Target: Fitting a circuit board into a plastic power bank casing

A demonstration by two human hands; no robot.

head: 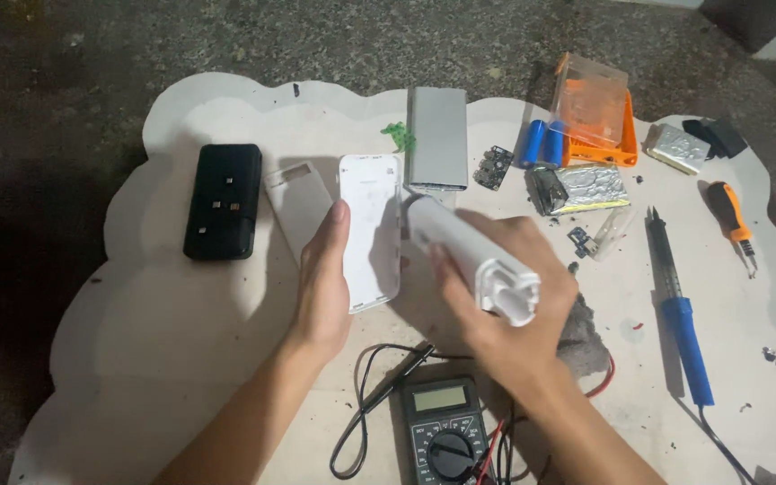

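Note:
My left hand (pixel 323 280) holds a flat white plastic cover (pixel 371 229) by its left edge, above the pale cloud-shaped board (pixel 181 323). My right hand (pixel 507 296) grips a white oblong plastic casing (pixel 473 258), its open end pointing toward me. The two white parts sit side by side, a little apart. A grey metal case (pixel 437 137) lies just beyond them.
A black box (pixel 223 201) and a pale flat cover (pixel 299 203) lie left. A multimeter (pixel 442 431) with leads sits near me. A blue-handled soldering iron (pixel 679 314), orange screwdriver (pixel 730 218), foil-wrapped packs (pixel 578 187), blue cells (pixel 542 142) and an orange tray (pixel 596 126) lie right.

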